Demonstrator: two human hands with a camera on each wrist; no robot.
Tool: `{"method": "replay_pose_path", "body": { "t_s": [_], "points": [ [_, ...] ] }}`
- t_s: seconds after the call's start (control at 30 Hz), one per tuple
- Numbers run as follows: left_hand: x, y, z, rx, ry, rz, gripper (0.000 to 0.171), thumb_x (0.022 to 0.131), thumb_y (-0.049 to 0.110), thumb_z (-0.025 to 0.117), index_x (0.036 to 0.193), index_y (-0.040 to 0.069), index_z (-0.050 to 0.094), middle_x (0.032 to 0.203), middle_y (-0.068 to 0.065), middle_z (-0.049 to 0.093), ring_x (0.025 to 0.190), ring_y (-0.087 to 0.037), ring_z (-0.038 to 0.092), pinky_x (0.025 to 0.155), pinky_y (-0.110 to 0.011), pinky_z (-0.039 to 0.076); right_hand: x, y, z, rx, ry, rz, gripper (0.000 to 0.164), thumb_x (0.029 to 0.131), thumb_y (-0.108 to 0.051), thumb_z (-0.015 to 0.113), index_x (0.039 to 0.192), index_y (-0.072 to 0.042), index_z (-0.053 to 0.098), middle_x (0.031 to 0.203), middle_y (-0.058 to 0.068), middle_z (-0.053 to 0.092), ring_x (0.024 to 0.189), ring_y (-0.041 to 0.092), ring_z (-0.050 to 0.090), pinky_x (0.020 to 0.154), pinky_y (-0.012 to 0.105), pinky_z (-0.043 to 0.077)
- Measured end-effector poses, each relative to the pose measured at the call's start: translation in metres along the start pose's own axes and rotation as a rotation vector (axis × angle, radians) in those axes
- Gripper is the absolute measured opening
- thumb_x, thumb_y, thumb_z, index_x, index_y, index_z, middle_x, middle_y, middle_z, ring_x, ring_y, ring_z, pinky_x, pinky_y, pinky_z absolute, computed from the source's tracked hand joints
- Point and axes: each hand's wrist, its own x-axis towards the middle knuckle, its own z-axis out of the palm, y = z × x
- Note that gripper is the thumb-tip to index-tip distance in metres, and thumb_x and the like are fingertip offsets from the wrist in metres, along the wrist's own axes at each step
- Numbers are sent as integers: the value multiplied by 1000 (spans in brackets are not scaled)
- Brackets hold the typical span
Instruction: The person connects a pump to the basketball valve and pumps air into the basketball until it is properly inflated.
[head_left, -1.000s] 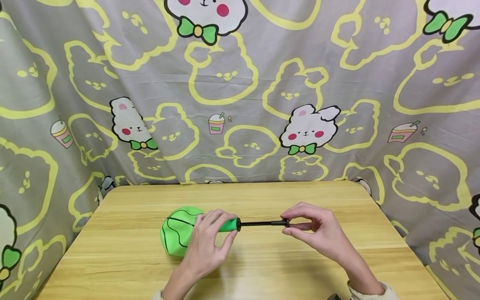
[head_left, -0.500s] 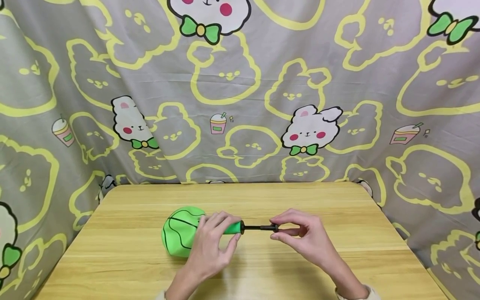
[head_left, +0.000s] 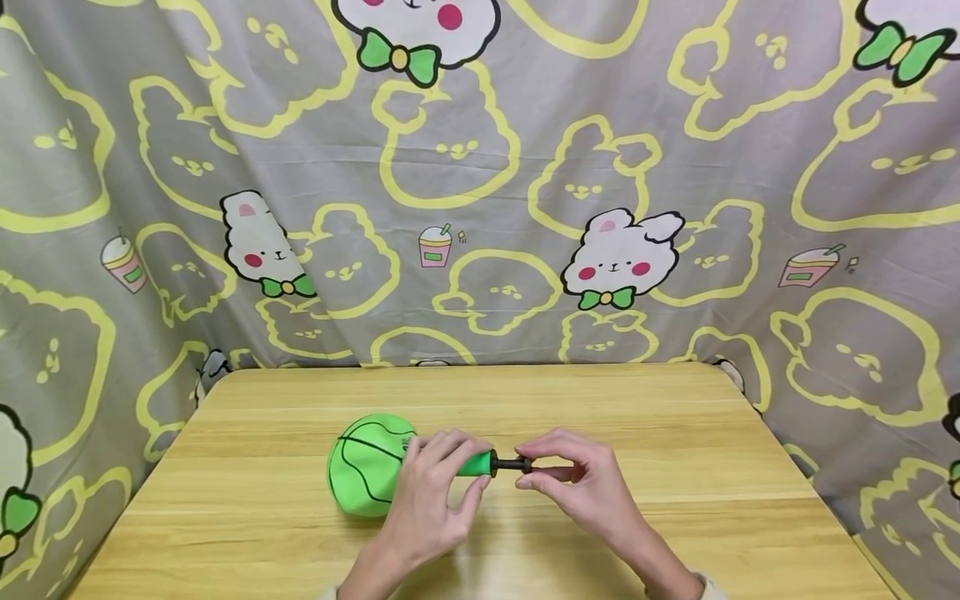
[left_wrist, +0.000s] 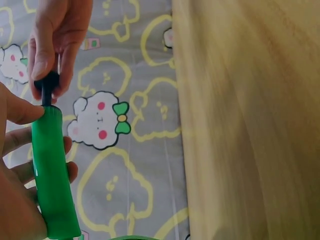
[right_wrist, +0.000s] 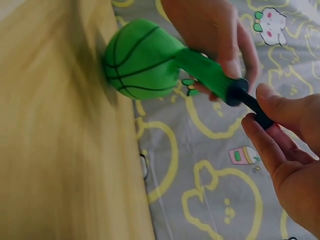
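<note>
A green hand pump (left_wrist: 52,175) with a black plunger is joined to a soft green ball (head_left: 367,467) with black basketball lines. My left hand (head_left: 431,500) curls round the pump's barrel, thumb near its black end cap. The fingers and thumb of my right hand (head_left: 581,483) pinch the plunger's black handle (head_left: 524,463), with only a short stretch of rod showing. In the right wrist view the ball (right_wrist: 142,60) looks dented and not fully round, and the pump (right_wrist: 207,75) points away from it toward my right hand. The joint between pump and ball is hidden in the head view.
The pump and ball are over a light wooden table (head_left: 262,542). Behind it and at both sides hangs a grey curtain (head_left: 480,183) printed with yellow outlines and white bunnies.
My right hand has moved left and pushed the plunger most of the way into the barrel. The left hand, pump and ball have shifted slightly right.
</note>
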Motion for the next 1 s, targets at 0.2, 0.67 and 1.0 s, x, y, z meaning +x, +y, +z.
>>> {"method": "replay_pose_path", "body": {
  "t_s": [0.2, 0.67, 1.0],
  "points": [
    [-1, 0, 2, 1, -16, 19, 29, 84, 26, 74, 112, 19, 72, 107, 8, 68, 103, -10, 64, 87, -37, 42, 0, 3, 9, -22, 3, -1, 29, 81, 7, 81, 109, 1, 75, 102, 18, 73, 96, 23, 73, 71, 40, 59],
    [-1, -7, -1, -40, -2, -21, 28, 86, 28, 74, 114, 24, 72, 109, 11, 68, 104, -11, 64, 85, -36, 40, 7, -15, -12, -55, -79, 102, 28, 84, 1, 81, 110, -9, 75, 107, 9, 70, 101, 26, 71, 77, 39, 60],
    [1, -10, -5, -34, 4, -37, 29, 86, 27, 74, 115, 22, 72, 109, 9, 68, 104, -12, 64, 87, -37, 40, 6, -26, -33, -77, -83, 104, 29, 85, 3, 80, 112, -6, 75, 110, 11, 70, 103, 25, 70, 78, 40, 59]
  ]
}}
